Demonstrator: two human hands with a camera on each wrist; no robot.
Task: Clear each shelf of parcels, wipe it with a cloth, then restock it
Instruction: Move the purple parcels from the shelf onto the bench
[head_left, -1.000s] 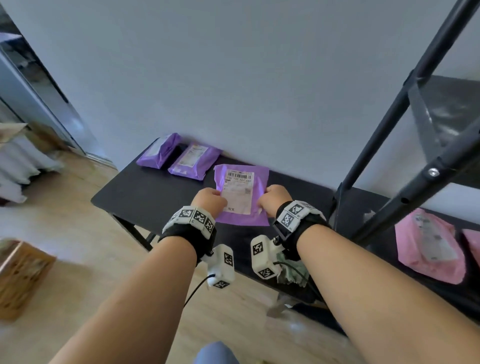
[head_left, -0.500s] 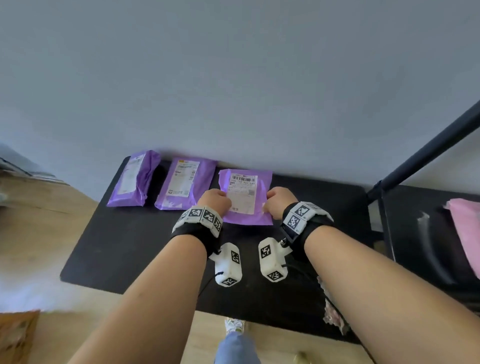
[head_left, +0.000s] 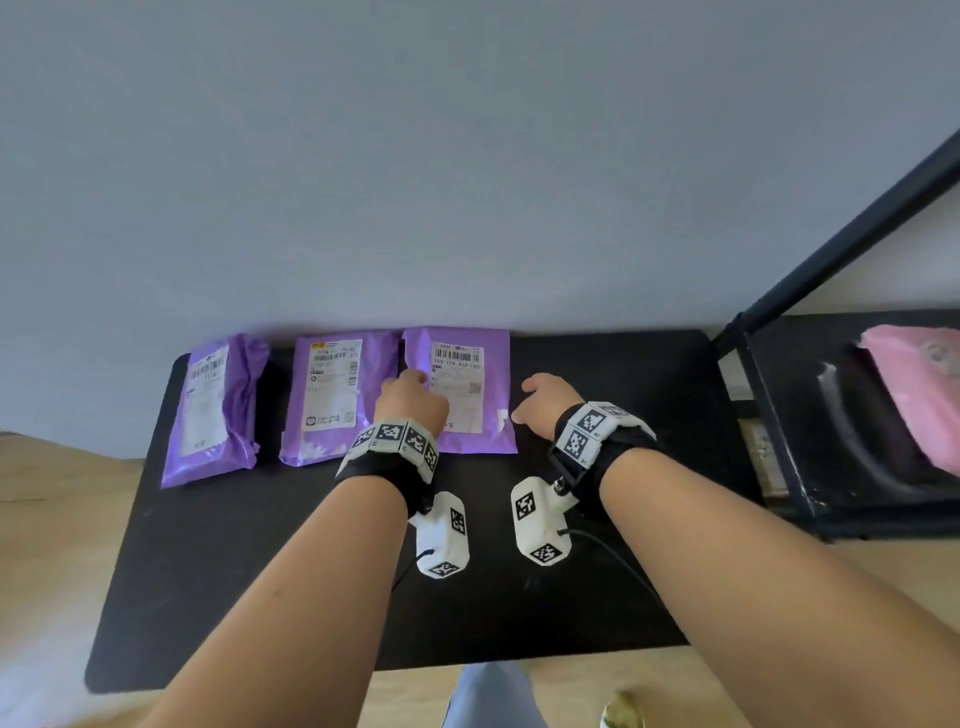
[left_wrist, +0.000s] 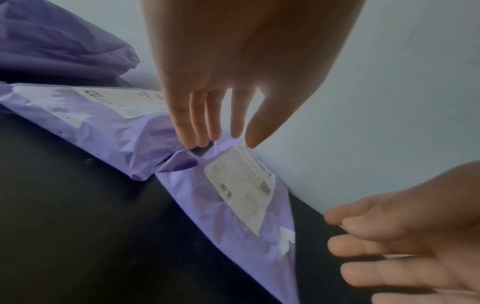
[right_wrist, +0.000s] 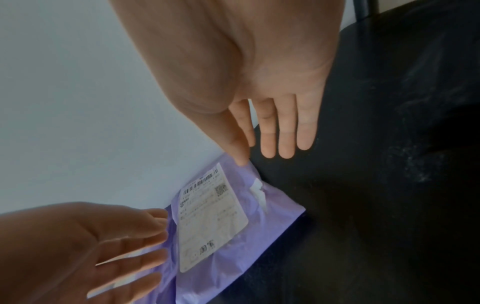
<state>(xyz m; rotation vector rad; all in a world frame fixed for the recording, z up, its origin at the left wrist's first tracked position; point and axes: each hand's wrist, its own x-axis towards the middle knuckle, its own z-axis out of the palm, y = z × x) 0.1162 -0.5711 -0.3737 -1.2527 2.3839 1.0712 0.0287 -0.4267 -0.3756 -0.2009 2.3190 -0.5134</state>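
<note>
- The pale grey wall (head_left: 467, 156) fills the upper part of the head view, and the far edge of the desk meets it.
- The flat black desk (head_left: 260, 571) carries three parcels in a row along the wall.
- A black metal shelf unit (head_left: 789, 415) stands just right of the desk, with a pink plastic parcel (head_left: 919, 395) lying on its shelf.
- The rightmost purple plastic mailer with a white barcode label (head_left: 467, 395) lies flat on the desk, its top edge at the wall.
- The middle purple mailer with a white label (head_left: 332, 395) lies just left of it, their edges touching or nearly so.
- The leftmost purple mailer (head_left: 215, 410), more crumpled, lies a little apart.
- The left hand (head_left: 413, 397) is spread, fingers straight, fingertips (left_wrist: 197, 135) at the left edge of the rightmost mailer.
- The right hand (head_left: 543, 405) is spread with straight fingers just beside that mailer's right edge, over the bare desk, holding nothing.
</note>
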